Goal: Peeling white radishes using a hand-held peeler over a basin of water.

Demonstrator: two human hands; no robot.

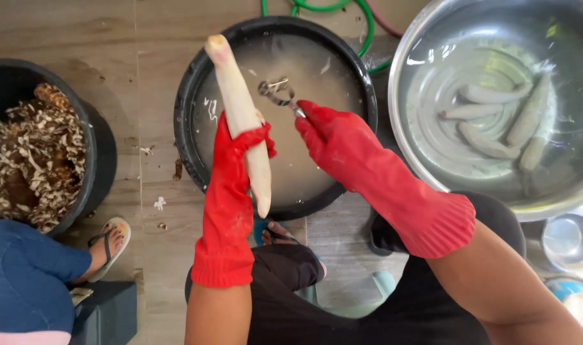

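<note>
Root (240, 108) in hand, long, pale and peeled smooth, slants over a black basin (192, 96) that stands on a wood-grain floor (151, 51) flecked with small scraps. Cloudy water fills the basin, and bits of peel float in it. Beyond its far rim lie loops of green hose (365, 25). To the right sits a wide steel bowl (406, 83) of water with several peeled roots (489, 131) sunk in it, greyish under the surface; a smaller steel pot (569, 239) stands near its lower edge. At the left a dark tub (93, 147) is heaped with brown and white peelings (39, 153), and beside it show another person's blue-clad knee (23, 281) and a foot in a sandal (112, 239). The root is creamy white, thicker toward its lower end, tapering to a yellowish, blunt tip that points up and away over the basin's far side; its lower end hangs just above the near rim. The left hand (240, 153), in a red rubber glove, is closed around the root's middle, fingers wrapped over its front. The right hand (333, 137), also red-gloved, is clenched on the handle of a metal peeler (277, 92), whose blade is held just beside the root above the water, not quite touching it.
</note>
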